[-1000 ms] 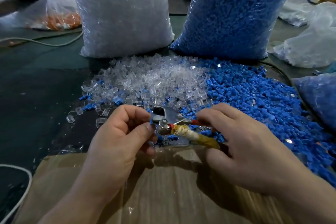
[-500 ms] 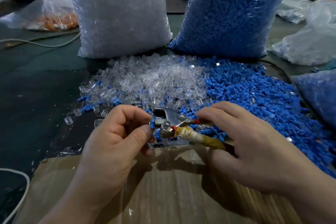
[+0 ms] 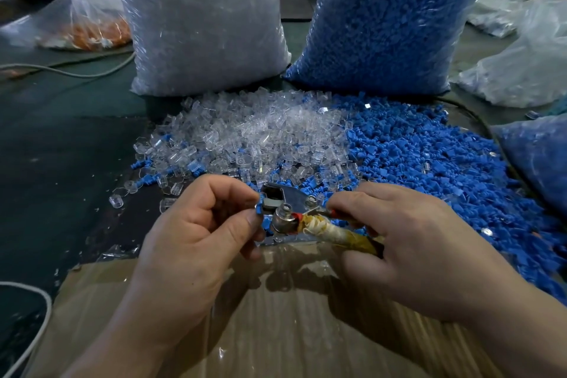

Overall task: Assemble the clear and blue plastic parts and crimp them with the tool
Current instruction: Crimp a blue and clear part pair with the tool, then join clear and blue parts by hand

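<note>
My left hand (image 3: 196,230) pinches a small blue plastic part (image 3: 260,209) between thumb and forefinger, right at the metal jaws of the crimp tool (image 3: 285,205). My right hand (image 3: 408,242) grips the tool's handles, one wrapped in yellowish tape (image 3: 337,232), one red-tipped. The jaws sit against the blue part. Whether a clear part is on it is hidden by my fingers. Behind the hands lie a heap of loose clear parts (image 3: 254,132) and a heap of loose blue parts (image 3: 429,156).
A big bag of clear parts (image 3: 199,18) and a big bag of blue parts (image 3: 386,18) stand at the back. A cardboard sheet (image 3: 276,316) lies under my hands. Another blue bag (image 3: 540,156) sits right, white cable (image 3: 27,344) lower left, orange parts bag (image 3: 95,31) far left.
Both hands with the tool have risen slightly, and the blue part now shows at the jaws' left side between my left fingertips. The tool stays in my right hand.
</note>
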